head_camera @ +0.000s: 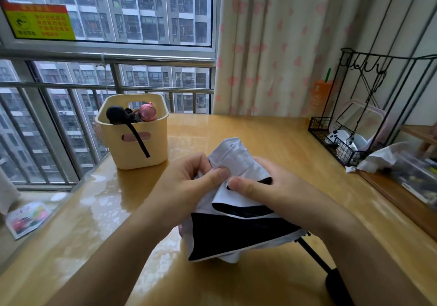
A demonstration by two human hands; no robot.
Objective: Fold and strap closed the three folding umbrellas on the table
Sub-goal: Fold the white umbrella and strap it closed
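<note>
A white folding umbrella with a black lining [236, 230] is held above the wooden table [295, 140], its canopy loosely bunched. My left hand [189, 182] grips the white fabric from the left, thumb pressed on a fold. From the right, my right hand [264, 187] pinches the cloth, thumb on the white panel. The umbrella's black shaft and handle [331, 279] point toward the lower right. Two other umbrellas, one with a black handle [117, 114] and one with a pink handle [147, 112], stand in a cream basket [137, 144] at the table's far left.
A black wire rack [343, 144] with small items and a mirror stands at the table's right edge. Crumpled white plastic [378, 156] lies beside it. A window with a metal railing runs behind the basket, and a heart-print curtain hangs at the back.
</note>
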